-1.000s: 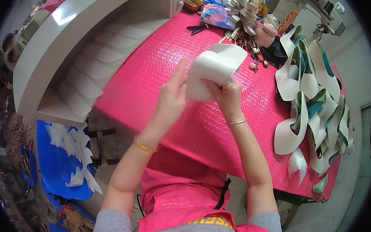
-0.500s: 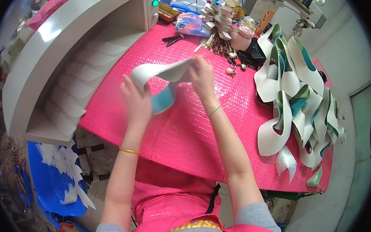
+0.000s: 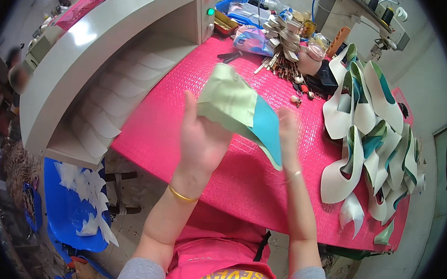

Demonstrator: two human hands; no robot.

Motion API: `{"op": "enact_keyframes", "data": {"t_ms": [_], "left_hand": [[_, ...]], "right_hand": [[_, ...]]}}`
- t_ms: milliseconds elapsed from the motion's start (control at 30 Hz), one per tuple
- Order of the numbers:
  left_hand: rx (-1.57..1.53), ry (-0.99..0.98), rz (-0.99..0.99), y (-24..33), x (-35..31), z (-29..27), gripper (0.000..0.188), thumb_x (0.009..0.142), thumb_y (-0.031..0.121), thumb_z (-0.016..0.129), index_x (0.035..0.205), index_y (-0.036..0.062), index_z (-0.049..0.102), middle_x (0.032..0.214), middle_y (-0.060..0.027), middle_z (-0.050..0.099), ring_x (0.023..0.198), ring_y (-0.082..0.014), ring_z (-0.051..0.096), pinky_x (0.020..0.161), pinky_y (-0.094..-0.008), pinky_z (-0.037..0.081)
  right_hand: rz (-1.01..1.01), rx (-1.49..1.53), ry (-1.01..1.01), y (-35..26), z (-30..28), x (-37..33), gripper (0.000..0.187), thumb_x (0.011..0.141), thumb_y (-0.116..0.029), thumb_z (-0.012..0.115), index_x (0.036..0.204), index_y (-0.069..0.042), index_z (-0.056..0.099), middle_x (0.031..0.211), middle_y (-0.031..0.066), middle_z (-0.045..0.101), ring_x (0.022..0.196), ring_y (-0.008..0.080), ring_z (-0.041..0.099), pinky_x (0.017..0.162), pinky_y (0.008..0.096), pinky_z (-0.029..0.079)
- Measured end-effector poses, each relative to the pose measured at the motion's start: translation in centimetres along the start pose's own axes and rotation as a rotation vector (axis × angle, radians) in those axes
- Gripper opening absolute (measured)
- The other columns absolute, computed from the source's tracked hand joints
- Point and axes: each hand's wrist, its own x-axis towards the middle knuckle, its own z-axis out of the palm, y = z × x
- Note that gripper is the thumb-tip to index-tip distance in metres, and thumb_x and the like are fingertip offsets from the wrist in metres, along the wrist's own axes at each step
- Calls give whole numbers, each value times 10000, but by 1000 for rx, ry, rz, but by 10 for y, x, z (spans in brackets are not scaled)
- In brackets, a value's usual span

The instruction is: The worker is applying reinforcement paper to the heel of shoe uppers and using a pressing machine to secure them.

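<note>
The left hand [image 3: 205,143], thumb spread and other fingers hidden, supports a curved pale-green-and-teal shoe upper [image 3: 229,98] above the glossy pink tabletop [image 3: 243,189], inward from its left edge. The blurred right hand [image 3: 288,133] is beside it; its grip cannot be told.

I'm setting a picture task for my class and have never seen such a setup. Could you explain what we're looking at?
There is no robot here: a person works barehanded. A wide fisheye camera worn on the head looks down; its lens bends straight edges. The left hand supports a shaped piece with pale green and turquoise surfaces facing the camera. The right hand, blurred, is at its right edge; whether it touches is unclear. On the pink-covered table, white pieces with green and turquoise insides are piled at right. A pale housing at left holds a row of white sheets.
</note>
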Motion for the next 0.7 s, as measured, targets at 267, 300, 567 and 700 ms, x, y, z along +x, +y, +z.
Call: {"op": "enact_keyframes", "data": {"t_ms": [267,300,567,700], "left_hand": [[1006,251,-140,8,7,29,565,893,441,371,1178,-43,424,1135,-112,519,1049,-190,492,898,-310,374],[1008,252,-129,7,5,29,565,893,441,371,1178,-43,424,1135,-112,519,1049,-190,492,898,-310,374],[1059,-100,-223,22,6,41,328,888,220,476,1085,-38,524,1027,-57,578,946,-130,528,785,-266,431],[1434,-342,-350,11,-15,13,379,867,256,517,1103,-40,507,1065,-67,558,998,-146,501,857,-269,399]], "right_hand": [[-520,-415,271,-124,17,31,162,710,-82,622,842,-5,568,767,67,578,712,182,557,766,300,416],[-508,-399,168,-115,6,33,132,718,-91,622,809,-6,578,728,51,589,676,171,561,758,292,424],[410,1149,-72,-73,-35,39,318,850,-329,527,923,-27,594,776,48,633,779,118,593,705,260,455],[301,606,-213,-87,-52,45,298,817,-287,589,883,3,611,763,47,630,674,76,577,620,207,441]]}}
